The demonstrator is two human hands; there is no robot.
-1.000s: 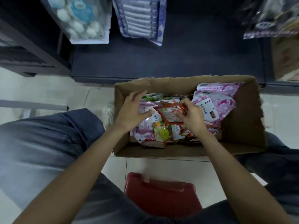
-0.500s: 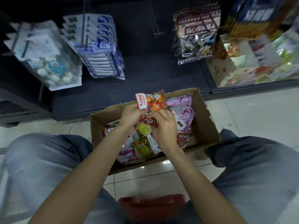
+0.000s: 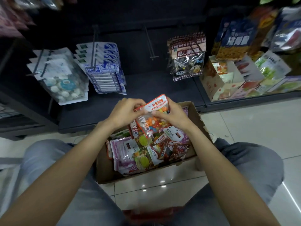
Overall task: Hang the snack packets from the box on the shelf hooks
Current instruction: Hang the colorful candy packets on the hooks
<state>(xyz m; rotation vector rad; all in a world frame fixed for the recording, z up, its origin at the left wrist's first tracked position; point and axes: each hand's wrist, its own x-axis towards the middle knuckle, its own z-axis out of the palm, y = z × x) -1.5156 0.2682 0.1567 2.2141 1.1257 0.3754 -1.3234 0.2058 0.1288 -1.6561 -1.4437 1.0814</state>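
An open cardboard box (image 3: pixel 146 176) sits on the floor between my knees, holding several snack packets (image 3: pixel 130 152) in purple, red and green. Above it both hands hold up red-topped packets of colour bean candy (image 3: pixel 154 116). My left hand (image 3: pixel 125 113) pinches the upper left edge. My right hand (image 3: pixel 172 115) grips the right side, thumb on the front. A bare shelf hook (image 3: pixel 150 44) sticks out from the dark back panel straight ahead, above the packets.
On neighbouring hooks hang white candy bags (image 3: pixel 61 77), blue-and-white packets (image 3: pixel 104 70) and dark plum-candy bags (image 3: pixel 186 56). Boxed and bagged snacks (image 3: pixel 244 70) fill the right shelf. A red stool (image 3: pixel 146 214) lies under me on the tiled floor.
Both hands lifted the bean candy packets out of the box and raised them. My view tilted up from the box to the shelf hooks.
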